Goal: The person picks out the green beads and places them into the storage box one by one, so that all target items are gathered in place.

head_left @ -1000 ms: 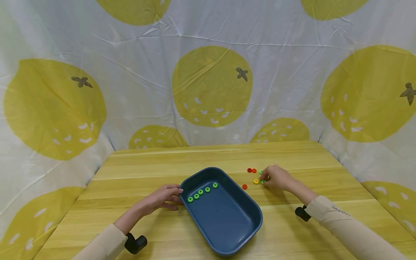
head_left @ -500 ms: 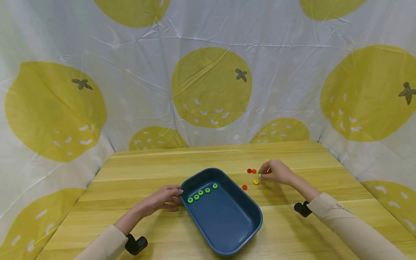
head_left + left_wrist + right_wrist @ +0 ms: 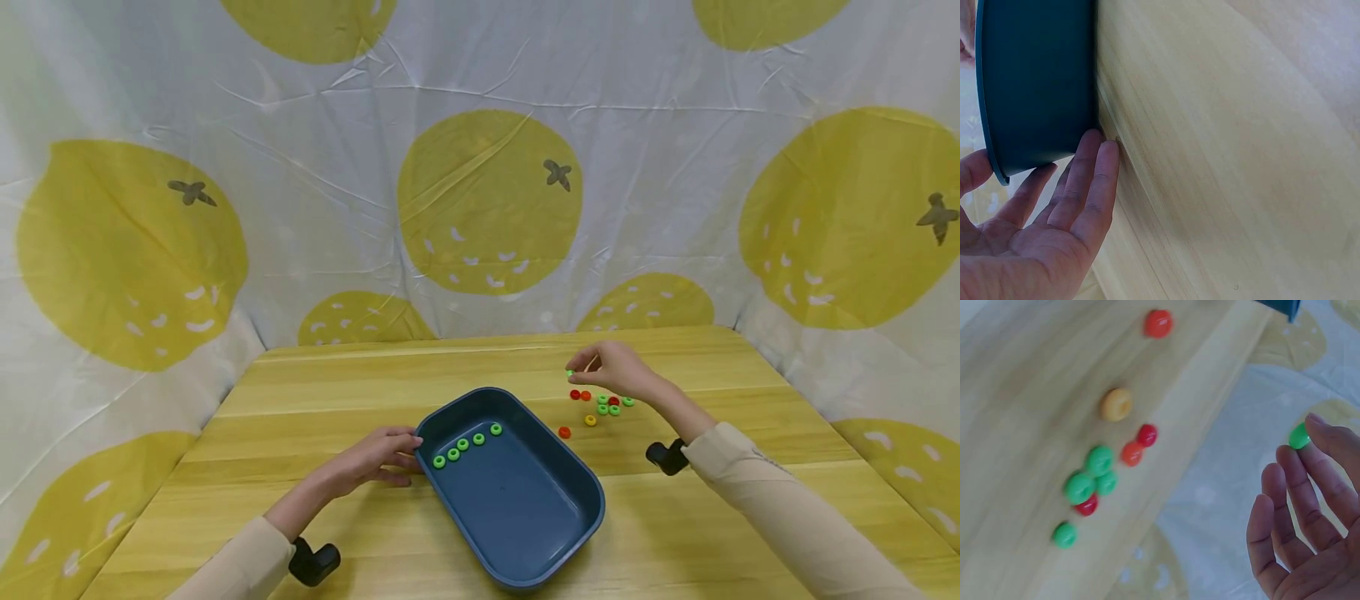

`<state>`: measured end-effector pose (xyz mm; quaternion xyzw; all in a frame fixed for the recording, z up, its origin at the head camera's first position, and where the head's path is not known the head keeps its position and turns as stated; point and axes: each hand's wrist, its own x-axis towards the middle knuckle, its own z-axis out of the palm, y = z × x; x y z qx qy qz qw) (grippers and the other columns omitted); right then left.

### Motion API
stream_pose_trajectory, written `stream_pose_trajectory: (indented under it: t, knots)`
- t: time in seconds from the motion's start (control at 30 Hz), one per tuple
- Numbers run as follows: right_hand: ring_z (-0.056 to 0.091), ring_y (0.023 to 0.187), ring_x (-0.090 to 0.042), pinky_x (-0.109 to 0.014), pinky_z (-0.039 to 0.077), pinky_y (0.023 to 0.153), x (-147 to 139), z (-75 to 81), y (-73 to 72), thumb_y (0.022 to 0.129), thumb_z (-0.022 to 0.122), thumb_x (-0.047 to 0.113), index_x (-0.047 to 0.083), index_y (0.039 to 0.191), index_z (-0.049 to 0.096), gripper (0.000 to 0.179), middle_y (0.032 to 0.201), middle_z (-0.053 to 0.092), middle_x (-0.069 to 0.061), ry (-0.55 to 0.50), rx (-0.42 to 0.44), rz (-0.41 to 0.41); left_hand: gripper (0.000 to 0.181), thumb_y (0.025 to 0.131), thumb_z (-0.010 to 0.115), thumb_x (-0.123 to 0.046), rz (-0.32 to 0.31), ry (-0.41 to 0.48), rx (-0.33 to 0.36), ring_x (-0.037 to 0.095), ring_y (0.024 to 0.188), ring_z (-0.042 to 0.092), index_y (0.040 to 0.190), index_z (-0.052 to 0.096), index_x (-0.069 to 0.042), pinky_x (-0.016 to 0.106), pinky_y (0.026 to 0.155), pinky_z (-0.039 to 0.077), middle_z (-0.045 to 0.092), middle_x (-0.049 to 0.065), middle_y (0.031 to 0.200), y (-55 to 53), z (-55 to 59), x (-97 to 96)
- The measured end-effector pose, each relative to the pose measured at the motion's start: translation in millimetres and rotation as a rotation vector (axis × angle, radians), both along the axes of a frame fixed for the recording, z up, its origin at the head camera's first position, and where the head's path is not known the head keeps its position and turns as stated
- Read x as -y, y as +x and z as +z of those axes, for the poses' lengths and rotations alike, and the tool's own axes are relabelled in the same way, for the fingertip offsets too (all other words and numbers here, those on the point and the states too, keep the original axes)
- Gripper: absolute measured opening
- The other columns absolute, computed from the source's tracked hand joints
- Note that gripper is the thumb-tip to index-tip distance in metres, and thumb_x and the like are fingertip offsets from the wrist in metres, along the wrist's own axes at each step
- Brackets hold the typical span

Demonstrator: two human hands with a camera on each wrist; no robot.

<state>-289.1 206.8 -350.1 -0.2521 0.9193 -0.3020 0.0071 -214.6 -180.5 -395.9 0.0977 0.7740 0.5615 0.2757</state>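
In the head view my right hand (image 3: 613, 368) is raised above the table's right half, holding a small green ring-shaped bead (image 3: 569, 373) between thumb and fingertip. The right wrist view shows this pinch on the green bead (image 3: 1299, 435), the other fingers loosely bent. My left hand (image 3: 371, 457) holds the dark blue tray (image 3: 525, 525) at its far left corner. Its thumb lies over the rim and the fingers rest along the outer wall (image 3: 1038, 81). Inside the tray, several green beads (image 3: 462, 443) form a slanted row near the far end.
Right of the tray lie loose beads: several green (image 3: 603, 409), a yellow (image 3: 590, 420), and red or orange-red ones (image 3: 564, 432). The wooden table (image 3: 360, 375) meets a lemon-print cloth (image 3: 487, 67) behind and at the sides. Black wrist devices (image 3: 313, 562) sit under both forearms.
My right hand went from the bead cluster up and to the left, lifting one green bead off the table. More beads now show where it was. The left hand and tray stayed put.
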Motion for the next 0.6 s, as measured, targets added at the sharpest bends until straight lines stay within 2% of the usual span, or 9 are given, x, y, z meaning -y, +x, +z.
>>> stream_pose_trajectory:
  t: [0.13, 0.33, 0.6]
  knots:
    - [0.065, 0.075, -0.023, -0.025, 0.050, 0.060, 23, 12.7, -1.2, 0.085, 0.069, 0.020, 0.005, 0.100, 0.071, 0.021, 0.090, 0.071, -0.008, -0.015, -0.010, 0.033, 0.051, 0.098, 0.045, -0.030, 0.000, -0.004, 0.000, 0.022, 0.102, 0.063, 0.131, 0.043, 0.008, 0.042, 0.087, 0.053, 0.062, 0.017, 0.116, -0.3, -0.4, 0.5]
    - [0.065, 0.076, -0.017, -0.025, 0.052, 0.064, 62, 26.5, -1.3, 0.085, 0.069, 0.020, 0.007, 0.100, 0.071, 0.021, 0.092, 0.072, -0.007, -0.036, -0.012, 0.103, 0.051, 0.098, 0.045, -0.030, -0.005, -0.003, -0.006, 0.019, 0.100, 0.063, 0.131, 0.043, 0.008, 0.042, 0.087, 0.053, 0.062, 0.017, 0.116, -0.1, -0.5, 0.7]
    - [0.067, 0.078, -0.016, -0.019, 0.052, 0.065, 110, 21.8, 1.3, 0.084, 0.070, 0.018, 0.009, 0.096, 0.073, 0.016, 0.094, 0.073, -0.005, 0.000, -0.075, 0.227, 0.051, 0.098, 0.045, -0.030, -0.003, 0.000, -0.007, 0.020, 0.101, 0.063, 0.131, 0.043, 0.009, 0.043, 0.087, 0.053, 0.060, 0.020, 0.119, 0.4, 0.7, -0.9]
